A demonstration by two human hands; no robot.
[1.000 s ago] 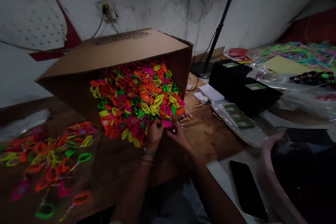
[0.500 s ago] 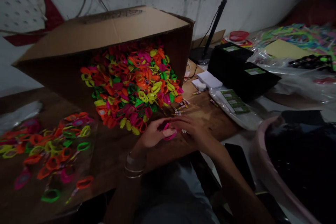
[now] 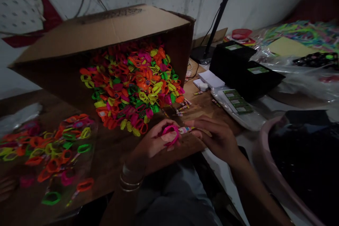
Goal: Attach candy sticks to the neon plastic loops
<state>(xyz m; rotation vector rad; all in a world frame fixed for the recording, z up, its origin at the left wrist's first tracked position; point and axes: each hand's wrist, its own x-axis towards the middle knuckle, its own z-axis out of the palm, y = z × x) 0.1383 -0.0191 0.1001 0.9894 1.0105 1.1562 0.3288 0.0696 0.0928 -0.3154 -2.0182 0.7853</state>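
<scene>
- Left hand (image 3: 153, 143): fingers curled round a pink ring (image 3: 171, 135), held just above the near edge of the counter (image 3: 206, 107); two bangles sit on the wrist.
- Right hand (image 3: 217, 136): thumb and fingertips pinch a small tube (image 3: 185, 129), whose end meets the pink ring between the two hands.
- Change from half a second ago: both hands have drawn slightly nearer the body and lower in view; the right hand has moved right, so that the tube, hidden before, now shows between the hands. A second ago both hands were at the foot of the pile.
- Box (image 3: 106, 39): cardboard, lying on its side with the open mouth toward the viewer; unchanged in place.
- Pile (image 3: 132, 84): orange, pink, yellow and green rings spilling from the box onto the counter, just beyond the hands.
- Loose tubes (image 3: 182, 107): a few scattered on the counter at the right foot of the pile.
- Sheet (image 3: 47, 152): clear plastic at the left, bearing further rings spread flat, well apart from the hands.
- Black boxes (image 3: 243, 70): stacked at the right, with green labels; a white pad (image 3: 212, 79) lies beside them.
- Basin (image 3: 299, 162): pink-rimmed, dark inside, at the lower right.
</scene>
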